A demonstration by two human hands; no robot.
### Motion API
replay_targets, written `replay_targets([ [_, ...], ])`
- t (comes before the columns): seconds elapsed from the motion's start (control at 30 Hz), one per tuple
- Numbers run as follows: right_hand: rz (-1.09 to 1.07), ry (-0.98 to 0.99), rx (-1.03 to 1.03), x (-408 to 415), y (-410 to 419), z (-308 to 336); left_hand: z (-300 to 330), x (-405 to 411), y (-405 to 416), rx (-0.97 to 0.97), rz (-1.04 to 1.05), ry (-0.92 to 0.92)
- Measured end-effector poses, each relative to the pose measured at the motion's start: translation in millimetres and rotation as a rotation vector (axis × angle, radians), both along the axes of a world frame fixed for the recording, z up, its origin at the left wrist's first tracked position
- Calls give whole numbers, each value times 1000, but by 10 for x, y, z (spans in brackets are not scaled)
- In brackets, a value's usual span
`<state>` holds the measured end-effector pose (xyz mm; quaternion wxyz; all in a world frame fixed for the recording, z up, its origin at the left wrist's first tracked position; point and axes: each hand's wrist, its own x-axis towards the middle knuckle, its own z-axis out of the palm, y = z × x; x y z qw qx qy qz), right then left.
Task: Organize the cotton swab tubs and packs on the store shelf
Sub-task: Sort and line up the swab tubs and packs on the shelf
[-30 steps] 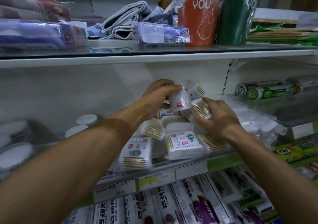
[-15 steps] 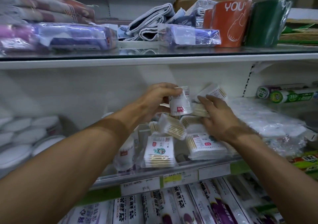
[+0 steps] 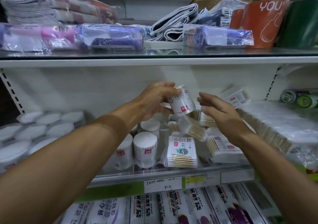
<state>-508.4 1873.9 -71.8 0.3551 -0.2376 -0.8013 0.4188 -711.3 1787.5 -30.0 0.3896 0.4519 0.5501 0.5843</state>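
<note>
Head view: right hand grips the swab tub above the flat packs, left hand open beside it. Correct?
Not quite: the hands are swapped. In the head view the left hand grips the swab tub, held tilted above the flat packs, and the right hand is open beside it, fingers relaxed and holding nothing.

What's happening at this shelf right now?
A person is sorting cotton swabs on the middle shelf. The left hand grips a round swab tub, lifted and tilted above the stock. The right hand hovers just beside it with fingers relaxed, holding nothing. Below, upright tubs stand at the left, while flat swab packs lie jumbled to the right, not yet in order.
</note>
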Motion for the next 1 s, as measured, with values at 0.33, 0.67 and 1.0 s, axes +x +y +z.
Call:
replay_targets([
  [0.33, 110, 105, -109, -316, -191, 124, 57, -154, -221, 11, -35, -71],
  [0.67, 106, 164, -134, -537, -184, 170, 69, -462, -361, -20, -27, 137],
  [1.0, 14, 199, -12, -841, -61, 340, 35, -697, -346, -35, 99, 305],
])
